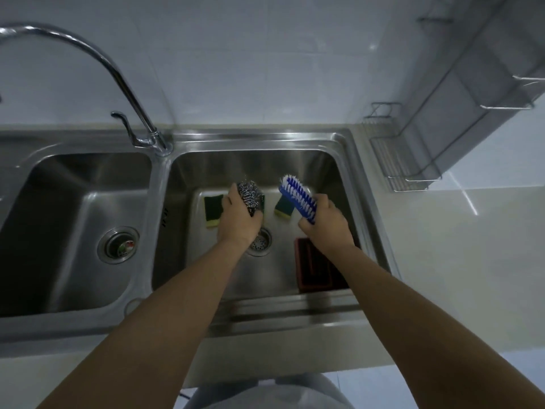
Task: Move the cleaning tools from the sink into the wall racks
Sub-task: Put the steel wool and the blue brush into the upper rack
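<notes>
1. Left hand (240, 221) is over the right basin of the stainless steel double sink (259, 141), its fingers closed around a silver steel-wool scouring ball (249, 193), which is held above the basin floor.
2. Right hand (326, 224) has its fingers wrapped around one end of a blue plastic scrub brush with blue and white bristles (298, 197). The brush is tilted, bristles facing up and left, clear of the basin floor.
3. Lying on the basin floor: a green and yellow sponge (213, 209) partly under the left hand, a second green and yellow sponge (283, 208) just behind the brush, and a red and black block-shaped brush (314, 267) at the front right, partly covered by the right forearm.
4. Wire metal wall racks (413, 160) hang on the tiled wall, right of the sink, above the white tabletop (472, 261).
5. Chrome gooseneck tap (118, 81) stands between the basins.
6. No readable brand, label or writing; small dark marks on the basin's left wall are too blurred to read.
</notes>
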A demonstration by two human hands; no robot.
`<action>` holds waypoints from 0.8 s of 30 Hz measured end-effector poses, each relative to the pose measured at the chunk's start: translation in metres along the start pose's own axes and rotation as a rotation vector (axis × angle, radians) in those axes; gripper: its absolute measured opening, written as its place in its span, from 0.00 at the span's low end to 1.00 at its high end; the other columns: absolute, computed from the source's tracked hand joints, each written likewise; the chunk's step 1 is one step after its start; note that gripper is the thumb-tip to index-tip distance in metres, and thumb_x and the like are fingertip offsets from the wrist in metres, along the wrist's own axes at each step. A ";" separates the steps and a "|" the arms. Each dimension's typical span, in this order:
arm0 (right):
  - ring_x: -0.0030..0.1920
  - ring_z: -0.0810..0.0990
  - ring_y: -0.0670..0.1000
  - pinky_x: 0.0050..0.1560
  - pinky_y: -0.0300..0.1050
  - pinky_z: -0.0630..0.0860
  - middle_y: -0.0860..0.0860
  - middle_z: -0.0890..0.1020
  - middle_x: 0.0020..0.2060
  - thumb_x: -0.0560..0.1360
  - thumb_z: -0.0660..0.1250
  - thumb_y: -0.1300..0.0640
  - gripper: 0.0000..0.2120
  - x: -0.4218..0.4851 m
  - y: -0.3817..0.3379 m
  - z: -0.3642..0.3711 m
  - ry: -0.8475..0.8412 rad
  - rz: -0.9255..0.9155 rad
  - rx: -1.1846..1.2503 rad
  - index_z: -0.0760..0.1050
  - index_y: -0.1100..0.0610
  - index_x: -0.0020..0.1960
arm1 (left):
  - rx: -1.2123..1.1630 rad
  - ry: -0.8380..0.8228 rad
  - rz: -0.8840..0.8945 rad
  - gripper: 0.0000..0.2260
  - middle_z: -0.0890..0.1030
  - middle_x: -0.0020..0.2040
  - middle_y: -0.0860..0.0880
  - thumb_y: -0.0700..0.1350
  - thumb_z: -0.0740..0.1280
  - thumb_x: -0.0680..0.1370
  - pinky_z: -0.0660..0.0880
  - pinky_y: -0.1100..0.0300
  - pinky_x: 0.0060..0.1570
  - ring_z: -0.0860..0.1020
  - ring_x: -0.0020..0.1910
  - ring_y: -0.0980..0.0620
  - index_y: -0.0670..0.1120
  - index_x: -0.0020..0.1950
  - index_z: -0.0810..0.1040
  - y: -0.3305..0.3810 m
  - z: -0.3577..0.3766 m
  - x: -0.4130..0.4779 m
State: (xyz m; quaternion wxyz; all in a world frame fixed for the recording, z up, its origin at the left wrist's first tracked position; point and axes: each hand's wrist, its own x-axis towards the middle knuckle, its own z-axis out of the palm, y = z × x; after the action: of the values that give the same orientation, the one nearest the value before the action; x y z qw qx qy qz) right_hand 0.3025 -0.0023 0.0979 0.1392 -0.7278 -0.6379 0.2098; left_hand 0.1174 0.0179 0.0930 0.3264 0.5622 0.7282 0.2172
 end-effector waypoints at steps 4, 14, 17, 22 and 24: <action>0.53 0.79 0.56 0.47 0.44 0.75 0.56 0.78 0.59 0.74 0.69 0.51 0.28 0.007 0.013 -0.038 0.107 -0.020 0.088 0.63 0.56 0.70 | -0.065 0.060 0.077 0.37 0.65 0.72 0.41 0.48 0.70 0.76 0.76 0.44 0.60 0.75 0.63 0.38 0.48 0.79 0.53 0.036 0.006 -0.004; 0.56 0.80 0.52 0.49 0.44 0.82 0.52 0.77 0.63 0.74 0.71 0.48 0.29 0.022 0.020 -0.132 0.420 -0.090 0.291 0.62 0.52 0.69 | -0.140 0.165 0.183 0.34 0.67 0.68 0.42 0.47 0.69 0.76 0.74 0.50 0.56 0.74 0.61 0.42 0.49 0.77 0.56 0.121 0.021 -0.011; 0.55 0.80 0.50 0.47 0.40 0.81 0.51 0.77 0.62 0.74 0.71 0.48 0.29 0.019 0.018 -0.163 0.500 -0.123 0.368 0.62 0.51 0.69 | -0.176 0.163 0.217 0.33 0.68 0.68 0.42 0.47 0.70 0.76 0.77 0.45 0.58 0.75 0.60 0.41 0.48 0.76 0.58 0.140 0.029 -0.015; 0.45 0.77 0.41 0.36 0.27 0.73 0.44 0.75 0.57 0.74 0.70 0.53 0.27 0.017 0.013 -0.233 0.656 -0.166 0.514 0.64 0.53 0.69 | -0.233 0.134 0.276 0.32 0.69 0.66 0.43 0.48 0.70 0.75 0.78 0.42 0.56 0.77 0.57 0.41 0.50 0.75 0.59 0.166 0.044 -0.018; 0.45 0.77 0.41 0.34 0.27 0.72 0.45 0.75 0.57 0.74 0.71 0.52 0.27 0.021 0.014 -0.260 0.725 -0.165 0.515 0.64 0.54 0.69 | -0.259 0.137 0.295 0.32 0.69 0.66 0.43 0.49 0.70 0.75 0.79 0.44 0.56 0.77 0.57 0.42 0.49 0.75 0.59 0.173 0.048 -0.017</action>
State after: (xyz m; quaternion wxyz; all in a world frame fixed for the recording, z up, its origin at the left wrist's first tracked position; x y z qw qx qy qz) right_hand 0.4419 0.0337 0.3157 0.5465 -0.6426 -0.5308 0.0817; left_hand 0.2716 0.0462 0.1819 0.3105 0.5998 0.6245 0.3922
